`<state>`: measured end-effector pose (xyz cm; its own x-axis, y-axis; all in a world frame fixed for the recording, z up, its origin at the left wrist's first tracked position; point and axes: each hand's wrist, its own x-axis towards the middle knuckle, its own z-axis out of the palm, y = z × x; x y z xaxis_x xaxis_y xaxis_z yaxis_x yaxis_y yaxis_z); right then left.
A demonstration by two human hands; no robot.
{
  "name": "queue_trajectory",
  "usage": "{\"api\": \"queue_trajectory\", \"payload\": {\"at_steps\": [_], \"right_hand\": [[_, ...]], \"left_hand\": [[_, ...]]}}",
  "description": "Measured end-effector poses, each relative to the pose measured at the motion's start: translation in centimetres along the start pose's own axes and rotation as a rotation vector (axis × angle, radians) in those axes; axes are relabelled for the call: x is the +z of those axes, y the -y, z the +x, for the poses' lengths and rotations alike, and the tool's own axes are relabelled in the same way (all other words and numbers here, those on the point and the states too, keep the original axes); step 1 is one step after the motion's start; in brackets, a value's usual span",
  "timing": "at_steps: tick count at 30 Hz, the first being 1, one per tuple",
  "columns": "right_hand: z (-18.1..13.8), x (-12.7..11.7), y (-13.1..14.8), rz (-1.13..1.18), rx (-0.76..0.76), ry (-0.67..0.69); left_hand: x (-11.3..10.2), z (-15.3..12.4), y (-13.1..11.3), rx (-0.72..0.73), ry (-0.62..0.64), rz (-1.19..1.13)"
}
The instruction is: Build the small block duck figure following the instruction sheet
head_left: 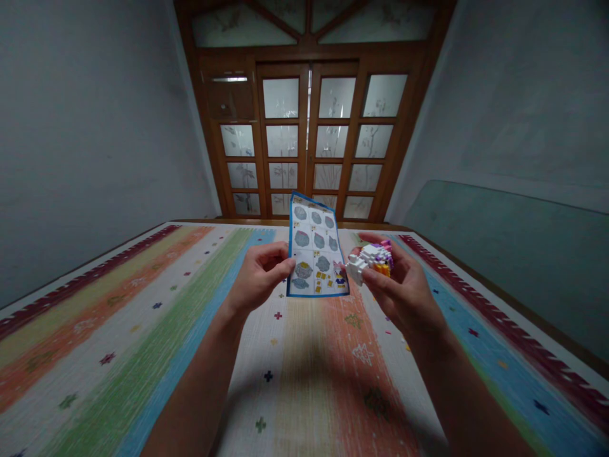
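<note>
The left hand [259, 276] pinches the lower edge of an upright, blue-bordered instruction sheet [314, 247], while the right hand [404, 292] beside it cups a small block figure [371, 261], seemingly largely built, above a striped-cloth table [143, 330].

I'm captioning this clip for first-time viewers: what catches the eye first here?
Dead centre, the left hand holds up a blue-bordered paper instruction sheet, and beside it the right hand grips a white, purple and yellow brick figure. Below them spreads a rainbow-striped woven cloth; behind stands a brown wooden door with frosted glass panes.
</note>
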<state>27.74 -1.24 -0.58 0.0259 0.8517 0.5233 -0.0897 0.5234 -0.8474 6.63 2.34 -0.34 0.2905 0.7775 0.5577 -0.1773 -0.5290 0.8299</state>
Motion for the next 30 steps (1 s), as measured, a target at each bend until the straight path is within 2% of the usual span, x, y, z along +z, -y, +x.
{"api": "queue_trajectory", "payload": {"at_steps": [10,20,30], "right_hand": [[-0.6,-0.8,0.5,-0.017,-0.126,0.041],[-1.8,0.0,1.9,-0.145,-0.240,0.026],[-2.5,0.3,2.6,-0.225,-0.303,0.012]], "left_hand": [[-0.9,-0.4,-0.2,0.032,0.060,0.012],[-0.6,-0.7,-0.5,0.074,0.083,0.030],[0.2,-1.2,-2.3,0.133,0.055,0.110]]}}
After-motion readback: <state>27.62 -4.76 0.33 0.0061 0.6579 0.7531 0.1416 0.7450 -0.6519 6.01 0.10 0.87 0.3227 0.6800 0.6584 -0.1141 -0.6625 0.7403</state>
